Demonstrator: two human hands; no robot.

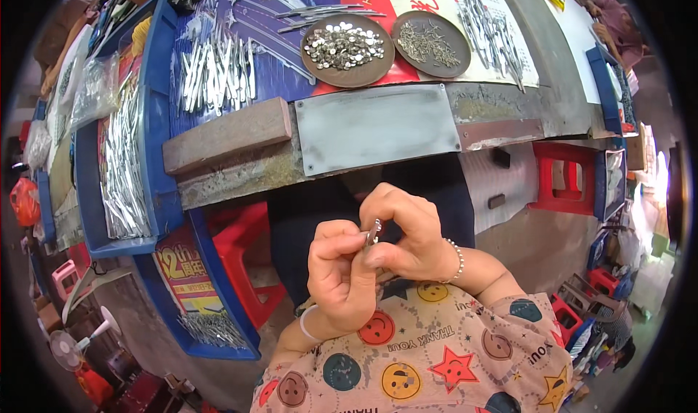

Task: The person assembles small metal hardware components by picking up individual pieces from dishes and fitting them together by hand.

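My left hand (340, 271) and my right hand (406, 231) meet over my lap, in front of the bench edge. Both are closed, fingertips and thumbs pinched on a small shiny metal piece (374, 233); its exact kind is too small to tell. Beyond them, a brown round dish (347, 77) holds many small silver discs. To its right, a second dish (445, 73) has thin small pins in it. Slim metal strips (217, 75) lie in a pile at the left of the bench, and more strips (488, 31) lie at the right.
A pale metal plate (378, 129) is fixed at the bench's front edge, beside a wooden block (227, 135). Blue trays (161, 158) with metal strips stand at the left. Red stools (566, 177) are on both sides. Another person (618, 27) sits at the far right.
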